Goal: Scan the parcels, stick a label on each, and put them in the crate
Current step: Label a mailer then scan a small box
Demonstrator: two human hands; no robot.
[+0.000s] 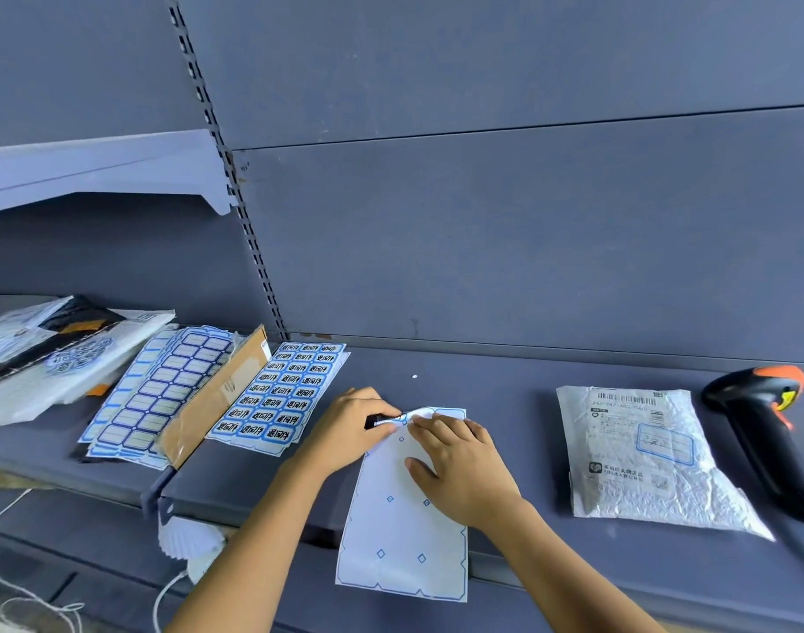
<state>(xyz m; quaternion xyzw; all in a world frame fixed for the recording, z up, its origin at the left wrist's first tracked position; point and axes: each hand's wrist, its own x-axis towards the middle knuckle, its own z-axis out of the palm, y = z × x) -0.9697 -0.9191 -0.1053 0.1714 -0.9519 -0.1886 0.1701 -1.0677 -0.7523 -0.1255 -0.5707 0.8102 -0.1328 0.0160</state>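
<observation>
Both hands close together on a nearly bare backing sheet [400, 532] on the grey shelf [505, 390], left hand [349, 427] pinching a curled blue-edged label [420, 413] at the sheet's top edge, right hand [459, 463] flat on the sheet with fingertips at the label, white parcel [642, 454] bearing a blue-framed sticker lying to the right, scanner [765, 418] beyond it, full label sheets [272, 395] and stacked mailers [62, 358] to the left.

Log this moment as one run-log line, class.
step: peeling label | left hand: pinches label | right hand: presses backing sheet | parcel: right, already labelled | scanner: untouched, far right
</observation>
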